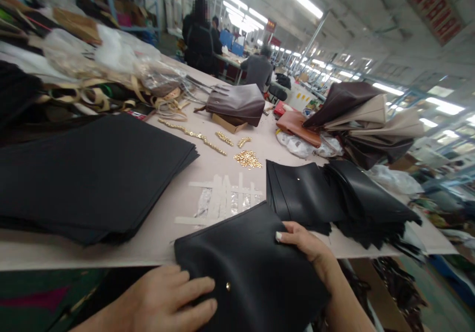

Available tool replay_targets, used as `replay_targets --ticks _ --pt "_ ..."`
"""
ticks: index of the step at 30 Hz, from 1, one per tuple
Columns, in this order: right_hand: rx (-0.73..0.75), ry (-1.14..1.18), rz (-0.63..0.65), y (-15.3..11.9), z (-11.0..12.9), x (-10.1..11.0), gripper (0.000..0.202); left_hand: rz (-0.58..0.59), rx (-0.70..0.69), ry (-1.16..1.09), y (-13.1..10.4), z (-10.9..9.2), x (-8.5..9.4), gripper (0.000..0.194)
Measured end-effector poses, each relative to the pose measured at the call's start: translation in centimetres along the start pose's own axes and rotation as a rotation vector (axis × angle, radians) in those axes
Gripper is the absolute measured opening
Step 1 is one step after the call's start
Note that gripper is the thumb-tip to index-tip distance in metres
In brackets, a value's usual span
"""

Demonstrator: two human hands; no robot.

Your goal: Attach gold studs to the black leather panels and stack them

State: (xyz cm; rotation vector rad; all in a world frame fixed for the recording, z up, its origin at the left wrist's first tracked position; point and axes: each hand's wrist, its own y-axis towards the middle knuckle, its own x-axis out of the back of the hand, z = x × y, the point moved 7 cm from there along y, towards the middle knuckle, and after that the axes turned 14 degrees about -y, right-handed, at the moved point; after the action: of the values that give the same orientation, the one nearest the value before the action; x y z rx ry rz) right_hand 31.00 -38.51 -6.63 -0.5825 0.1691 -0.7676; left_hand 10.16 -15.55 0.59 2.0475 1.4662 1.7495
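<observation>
A black leather panel [248, 262] with a small gold stud [228, 286] lies partly over the table's front edge. At the panel's lower left, my left hand [170, 297] has its fingers stretched out beside the stud. My right hand [302, 243] grips the panel's upper right edge, thumb on top and fingers partly hidden. Just beyond the panel, white tape strips [218, 198] cross over clear plastic on the table. Farther back sit a heap of small gold metal pieces [248, 159] and gold strips of joined pieces [193, 135].
To the left lies a stack of large black sheets [92, 173]. Stacked black leather panels [300, 188] lie at the right, with brown and beige bag pieces [349, 114] behind. A brown bag [237, 102] rests on a cardboard box [229, 123]. People [202, 40] are in the background.
</observation>
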Motion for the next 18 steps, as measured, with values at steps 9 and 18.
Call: replay_targets --ticks 9,18 --pt "0.240 0.229 -0.836 -3.5 3.2 11.3 0.047 -0.475 0.561 -0.071 -2.5 4.2 2.2 0.032" --pt "-0.100 0.236 -0.970 -3.4 -3.7 15.5 0.024 -0.480 0.823 -0.671 -2.1 4.9 1.4 0.043"
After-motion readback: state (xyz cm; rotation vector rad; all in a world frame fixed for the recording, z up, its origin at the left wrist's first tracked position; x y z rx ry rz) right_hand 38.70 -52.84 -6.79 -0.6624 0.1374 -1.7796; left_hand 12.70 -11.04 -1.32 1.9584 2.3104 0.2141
